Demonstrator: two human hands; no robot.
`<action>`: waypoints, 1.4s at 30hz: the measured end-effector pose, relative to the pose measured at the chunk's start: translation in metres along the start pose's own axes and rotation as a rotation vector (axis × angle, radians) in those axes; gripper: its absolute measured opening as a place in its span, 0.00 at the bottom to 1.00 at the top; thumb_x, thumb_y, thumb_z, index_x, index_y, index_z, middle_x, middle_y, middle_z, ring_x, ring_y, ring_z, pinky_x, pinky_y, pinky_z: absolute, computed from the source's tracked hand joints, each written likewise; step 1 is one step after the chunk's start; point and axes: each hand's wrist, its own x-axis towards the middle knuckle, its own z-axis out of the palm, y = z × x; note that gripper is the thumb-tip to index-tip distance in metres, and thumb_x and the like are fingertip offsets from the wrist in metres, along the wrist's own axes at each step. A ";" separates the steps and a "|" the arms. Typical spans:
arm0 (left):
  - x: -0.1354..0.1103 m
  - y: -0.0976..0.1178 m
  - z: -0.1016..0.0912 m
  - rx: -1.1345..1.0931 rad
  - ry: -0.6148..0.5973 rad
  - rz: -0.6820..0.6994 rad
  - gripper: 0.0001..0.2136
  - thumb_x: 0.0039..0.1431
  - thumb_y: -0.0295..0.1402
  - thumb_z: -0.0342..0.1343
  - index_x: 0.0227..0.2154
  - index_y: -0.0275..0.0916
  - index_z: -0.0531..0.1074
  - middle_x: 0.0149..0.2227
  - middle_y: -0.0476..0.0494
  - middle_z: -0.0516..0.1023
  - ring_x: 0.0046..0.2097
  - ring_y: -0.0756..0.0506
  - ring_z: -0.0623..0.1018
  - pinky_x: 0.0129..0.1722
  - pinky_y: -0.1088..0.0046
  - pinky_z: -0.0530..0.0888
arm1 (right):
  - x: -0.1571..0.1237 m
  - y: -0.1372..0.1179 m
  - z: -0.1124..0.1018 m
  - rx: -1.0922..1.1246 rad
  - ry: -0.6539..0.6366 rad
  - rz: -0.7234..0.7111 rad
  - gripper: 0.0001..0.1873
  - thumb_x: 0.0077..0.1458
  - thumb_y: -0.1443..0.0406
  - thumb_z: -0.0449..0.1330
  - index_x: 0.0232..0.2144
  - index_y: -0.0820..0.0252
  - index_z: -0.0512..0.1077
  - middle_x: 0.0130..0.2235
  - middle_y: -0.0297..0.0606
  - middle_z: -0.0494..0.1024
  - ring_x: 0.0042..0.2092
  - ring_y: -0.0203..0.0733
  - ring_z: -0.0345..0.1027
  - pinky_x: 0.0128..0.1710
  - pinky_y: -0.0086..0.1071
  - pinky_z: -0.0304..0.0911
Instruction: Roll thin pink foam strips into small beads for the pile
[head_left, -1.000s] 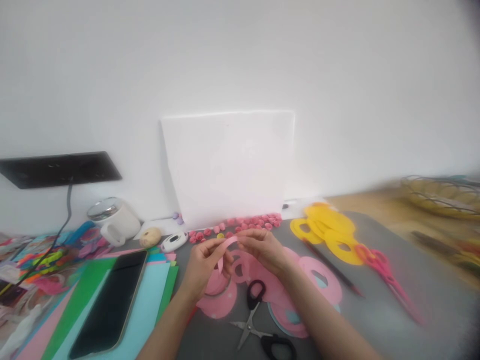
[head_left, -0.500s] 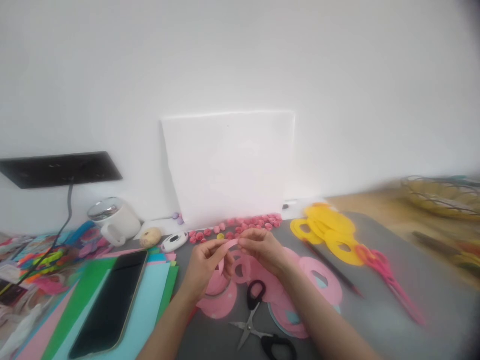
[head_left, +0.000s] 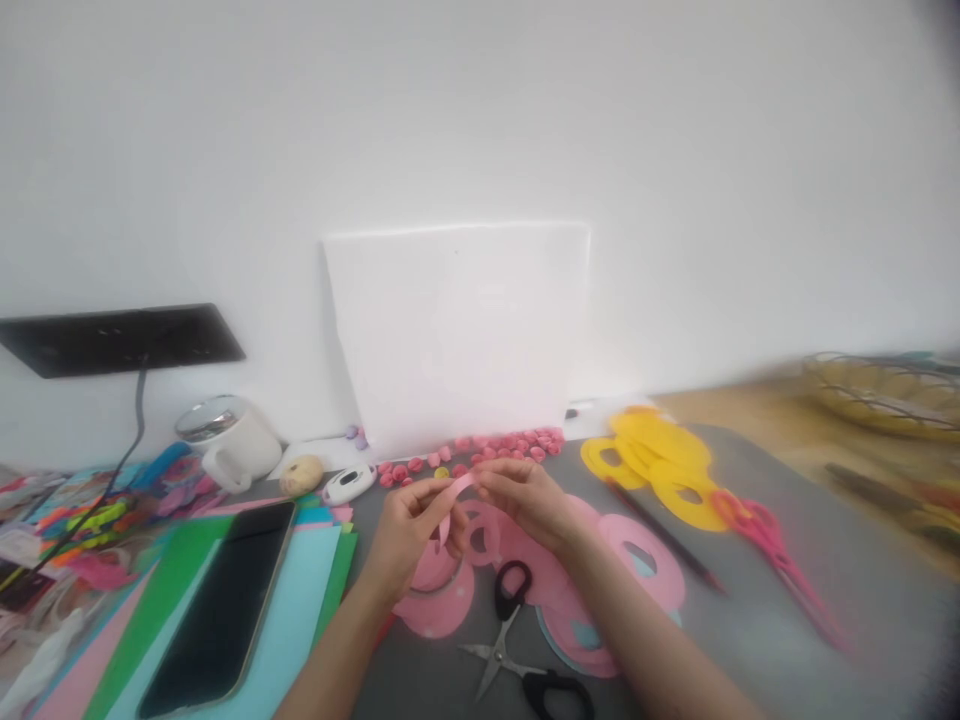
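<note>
Between my two hands is a narrow, curled pink paper strip (head_left: 460,486). My left hand (head_left: 414,528) pinches it near one end, and a loose part hangs down by the fingers. My right hand (head_left: 521,497) grips the strip's other end between thumb and forefinger. Below the hands lie pink paper rings (head_left: 643,548) and discs, partly covered by my right forearm. Black-handled scissors (head_left: 498,655) rest with blades apart on the grey mat, between my forearms. Small rolled pink paper pieces (head_left: 510,442) are scattered just behind my hands.
Left are a phone (head_left: 221,610) on coloured paper sheets (head_left: 300,590), a white mug (head_left: 240,445) and craft scraps (head_left: 90,520). Yellow paper rings (head_left: 652,450), a pencil (head_left: 664,535) and pink scissors (head_left: 780,560) lie right. A white board (head_left: 465,335) leans on the wall.
The pink strip has shifted very slightly between my fingers. Both hands stay in nearly the same place, and the things around them have not moved.
</note>
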 end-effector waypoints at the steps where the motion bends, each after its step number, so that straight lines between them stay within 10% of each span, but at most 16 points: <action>1: 0.000 0.000 0.000 -0.001 0.002 -0.001 0.12 0.53 0.40 0.57 0.34 0.35 0.75 0.20 0.49 0.73 0.19 0.51 0.72 0.18 0.75 0.67 | 0.000 0.001 0.000 0.006 0.001 0.006 0.11 0.37 0.63 0.70 0.28 0.60 0.79 0.32 0.36 0.78 0.33 0.33 0.70 0.40 0.29 0.65; 42: -0.001 0.000 -0.002 0.030 -0.020 -0.003 0.12 0.54 0.38 0.56 0.36 0.35 0.75 0.22 0.48 0.73 0.20 0.50 0.72 0.20 0.75 0.67 | 0.001 0.001 -0.004 0.055 0.061 0.029 0.13 0.32 0.65 0.72 0.25 0.62 0.76 0.24 0.32 0.75 0.26 0.32 0.68 0.30 0.27 0.66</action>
